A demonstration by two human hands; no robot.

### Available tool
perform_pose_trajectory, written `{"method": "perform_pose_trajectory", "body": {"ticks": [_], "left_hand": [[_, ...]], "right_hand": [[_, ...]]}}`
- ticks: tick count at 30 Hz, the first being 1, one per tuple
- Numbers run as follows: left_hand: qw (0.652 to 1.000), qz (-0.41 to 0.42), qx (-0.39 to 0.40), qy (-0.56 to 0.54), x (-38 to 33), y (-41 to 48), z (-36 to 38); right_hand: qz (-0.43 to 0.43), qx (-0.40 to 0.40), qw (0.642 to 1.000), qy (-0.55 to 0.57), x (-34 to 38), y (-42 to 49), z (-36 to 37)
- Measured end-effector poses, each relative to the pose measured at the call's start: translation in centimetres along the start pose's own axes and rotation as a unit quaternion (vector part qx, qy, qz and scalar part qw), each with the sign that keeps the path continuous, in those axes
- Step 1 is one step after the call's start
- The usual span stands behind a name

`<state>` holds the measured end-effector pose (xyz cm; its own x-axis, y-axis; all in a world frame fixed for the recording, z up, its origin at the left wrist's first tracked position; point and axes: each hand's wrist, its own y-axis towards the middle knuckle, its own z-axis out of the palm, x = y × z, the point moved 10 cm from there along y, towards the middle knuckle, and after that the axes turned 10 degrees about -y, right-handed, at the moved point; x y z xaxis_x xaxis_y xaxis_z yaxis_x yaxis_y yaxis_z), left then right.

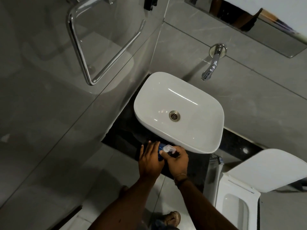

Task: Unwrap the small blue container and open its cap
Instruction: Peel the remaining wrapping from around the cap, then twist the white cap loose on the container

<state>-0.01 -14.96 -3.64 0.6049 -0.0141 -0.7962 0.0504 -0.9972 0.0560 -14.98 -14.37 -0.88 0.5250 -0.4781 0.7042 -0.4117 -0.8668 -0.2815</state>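
On the black counter (126,138), two hands (163,159) grip one blue container (160,149).

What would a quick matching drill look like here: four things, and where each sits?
Things:
1. basin
2. tap
3. container
4. toilet

Places:
A. between the left hand and right hand
B. on the wall above the basin
C. lower right, lid raised
D. on the black counter

Pairs: 1-D, 2-B, 3-A, 4-C
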Motion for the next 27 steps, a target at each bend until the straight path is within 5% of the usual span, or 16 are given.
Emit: {"method": "perform_pose_trajectory", "body": {"ticks": [8, 15, 27], "left_hand": [[1.000, -0.004, 0.008, 0.009, -0.3, -0.1, -0.2], [1.000, 0.001, -0.005, -0.018, -0.1, -0.1, -0.3], [1.000, -0.009, 0.024, -0.004, 0.0, -0.1, 0.0]], "right_hand": [[0.055, -0.059, 0.997, 0.017, -0.6, -1.1, 0.7], [-0.105, 0.003, 0.992, -0.064, 2.4, -1.9, -1.8], [-0.149, 0.010, 0.972, -0.183, 4.0, -3.9, -2.0]]}}
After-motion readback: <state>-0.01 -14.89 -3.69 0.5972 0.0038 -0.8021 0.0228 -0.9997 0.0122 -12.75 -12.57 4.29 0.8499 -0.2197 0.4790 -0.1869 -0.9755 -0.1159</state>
